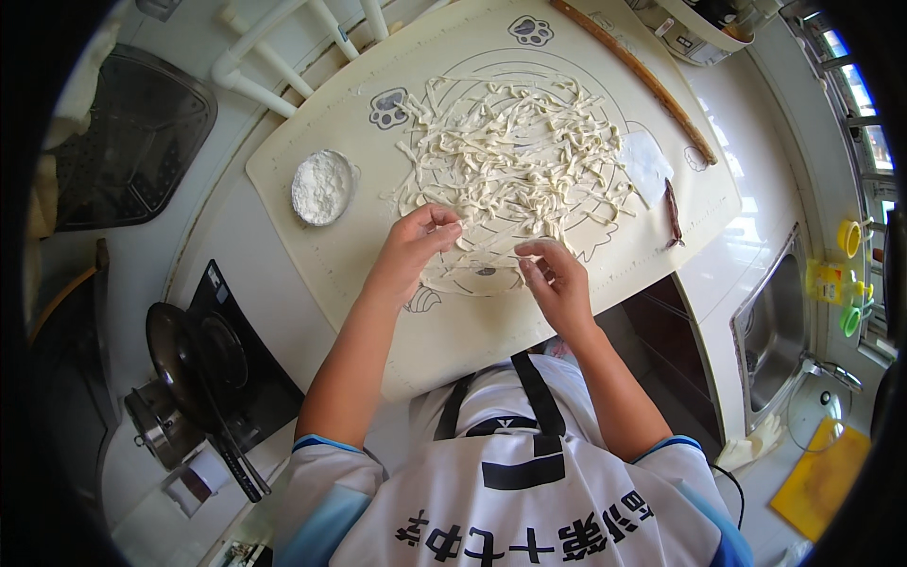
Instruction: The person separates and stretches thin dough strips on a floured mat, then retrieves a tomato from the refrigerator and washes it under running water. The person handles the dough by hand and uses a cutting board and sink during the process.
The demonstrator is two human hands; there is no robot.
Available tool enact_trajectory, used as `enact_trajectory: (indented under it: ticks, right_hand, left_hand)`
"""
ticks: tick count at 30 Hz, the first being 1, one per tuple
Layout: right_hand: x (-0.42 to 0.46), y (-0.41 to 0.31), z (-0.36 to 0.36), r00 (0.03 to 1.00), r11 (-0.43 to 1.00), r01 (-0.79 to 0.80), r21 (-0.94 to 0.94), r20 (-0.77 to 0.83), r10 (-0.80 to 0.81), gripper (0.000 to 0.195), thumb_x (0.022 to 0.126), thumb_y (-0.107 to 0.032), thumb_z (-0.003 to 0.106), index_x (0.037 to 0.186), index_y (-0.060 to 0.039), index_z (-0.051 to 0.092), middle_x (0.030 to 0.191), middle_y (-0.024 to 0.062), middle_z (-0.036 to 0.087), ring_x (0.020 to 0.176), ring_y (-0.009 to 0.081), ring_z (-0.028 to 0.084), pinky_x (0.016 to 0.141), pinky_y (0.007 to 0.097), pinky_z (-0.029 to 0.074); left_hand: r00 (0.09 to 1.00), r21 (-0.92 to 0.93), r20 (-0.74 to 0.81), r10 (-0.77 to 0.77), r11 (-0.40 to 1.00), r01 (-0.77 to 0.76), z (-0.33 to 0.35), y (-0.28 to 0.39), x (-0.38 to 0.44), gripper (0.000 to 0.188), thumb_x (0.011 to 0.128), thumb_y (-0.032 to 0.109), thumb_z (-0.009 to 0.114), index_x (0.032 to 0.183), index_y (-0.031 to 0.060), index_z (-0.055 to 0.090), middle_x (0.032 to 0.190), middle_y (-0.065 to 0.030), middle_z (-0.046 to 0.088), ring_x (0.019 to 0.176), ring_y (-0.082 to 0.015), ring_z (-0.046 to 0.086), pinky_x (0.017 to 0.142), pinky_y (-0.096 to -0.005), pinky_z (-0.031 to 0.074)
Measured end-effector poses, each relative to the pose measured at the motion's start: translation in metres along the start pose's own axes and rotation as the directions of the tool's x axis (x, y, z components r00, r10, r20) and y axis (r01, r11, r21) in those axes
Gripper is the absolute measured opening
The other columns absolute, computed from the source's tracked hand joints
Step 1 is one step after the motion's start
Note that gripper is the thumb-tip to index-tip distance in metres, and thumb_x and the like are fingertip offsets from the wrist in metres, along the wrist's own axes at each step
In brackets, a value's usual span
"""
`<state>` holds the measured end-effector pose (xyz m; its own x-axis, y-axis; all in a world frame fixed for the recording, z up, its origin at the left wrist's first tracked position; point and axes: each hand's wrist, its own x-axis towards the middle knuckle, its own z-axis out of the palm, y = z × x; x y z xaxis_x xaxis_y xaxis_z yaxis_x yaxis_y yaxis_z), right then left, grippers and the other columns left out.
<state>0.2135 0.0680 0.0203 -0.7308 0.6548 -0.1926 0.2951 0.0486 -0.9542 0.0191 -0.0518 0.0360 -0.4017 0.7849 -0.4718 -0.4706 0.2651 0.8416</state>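
Note:
Flour-dusted dough strips (510, 152) lie in a loose tangle over the middle of a cream pastry mat (453, 333) printed with rings and paw marks. At the near left edge of the tangle, my left hand (425, 237) pinches the end of a dough strip between thumb and fingers. My right hand (556, 280) is to the right with its fingers curled; a thin bit of dough seems to be at its fingertips, but its grip is unclear. Between and below the hands lies a flat piece of dough (471, 280). A bowl of white flour (322, 186) stands left on the mat.
A wooden rolling pin (641, 78) lies at the mat's upper right, near a translucent scraper (646, 166) and a dark reddish narrow item (672, 212). White pipes (276, 64) border the upper left. A wok (181, 368) stands left, a sink (772, 333) right.

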Motion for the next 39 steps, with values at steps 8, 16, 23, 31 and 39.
enact_trajectory:
  ticks: [8, 16, 23, 31, 39]
  right_hand:
    - [0.038, -0.021, 0.039, 0.975, 0.976, 0.217, -0.025, 0.052, -0.215, 0.023, 0.077, -0.007, 0.068, 0.100, -0.0082, 0.063, 0.097, 0.0062, 0.062, 0.064, 0.0159, 0.059, 0.056, 0.0289, 0.046]
    - [0.040, -0.001, 0.045, 0.986, 0.972, 0.165, -0.169, -0.001, -0.167, 0.012, 0.077, -0.012, 0.070, 0.087, -0.0089, 0.063, 0.080, 0.0063, 0.060, 0.060, 0.0185, 0.059, 0.054, 0.0318, 0.046]
    - [0.034, 0.006, 0.052, 0.986, 0.953, 0.162, -0.255, -0.007, -0.169, 0.018, 0.077, -0.014, 0.070, 0.093, -0.0102, 0.062, 0.084, 0.0057, 0.061, 0.062, 0.0190, 0.060, 0.054, 0.0325, 0.047]
    - [0.040, 0.009, 0.064, 0.970, 0.916, 0.234, -0.325, 0.013, -0.243, 0.013, 0.078, -0.014, 0.068, 0.090, -0.0105, 0.062, 0.085, 0.0035, 0.061, 0.063, 0.0195, 0.062, 0.056, 0.0318, 0.049]
    - [0.029, 0.010, 0.042, 0.976, 0.962, 0.171, -0.211, -0.094, -0.194, 0.009, 0.081, -0.010, 0.065, 0.089, -0.0084, 0.062, 0.083, 0.0056, 0.061, 0.063, 0.0195, 0.061, 0.056, 0.0306, 0.048]
  left_hand:
    - [0.999, -0.166, 0.044, -0.003, 0.986, 0.011, -0.006, -0.006, -0.004, 0.013, 0.088, 0.011, 0.059, 0.100, 0.0063, 0.054, 0.091, -0.0004, 0.057, 0.079, -0.0072, 0.050, 0.081, -0.0253, 0.043]
    - [0.999, -0.427, -0.017, -0.032, 0.904, 0.021, -0.007, -0.021, 0.002, 0.009, 0.090, 0.009, 0.057, 0.098, 0.0068, 0.055, 0.103, -0.0080, 0.059, 0.082, -0.0115, 0.054, 0.079, -0.0260, 0.045]
    - [0.999, -0.553, -0.008, -0.049, 0.832, 0.037, -0.010, -0.034, 0.006, 0.007, 0.090, 0.010, 0.057, 0.097, 0.0084, 0.056, 0.103, -0.0090, 0.059, 0.084, -0.0129, 0.057, 0.080, -0.0270, 0.047]
    - [0.998, -0.585, 0.033, -0.055, 0.809, 0.064, -0.010, -0.029, 0.004, 0.005, 0.091, 0.011, 0.057, 0.095, 0.0090, 0.057, 0.100, -0.0078, 0.059, 0.082, -0.0117, 0.057, 0.080, -0.0267, 0.047]
    - [0.997, -0.620, -0.042, -0.057, 0.784, 0.019, -0.024, -0.037, 0.003, 0.005, 0.091, 0.009, 0.056, 0.095, 0.0066, 0.056, 0.096, -0.0075, 0.058, 0.080, -0.0114, 0.053, 0.079, -0.0258, 0.045]
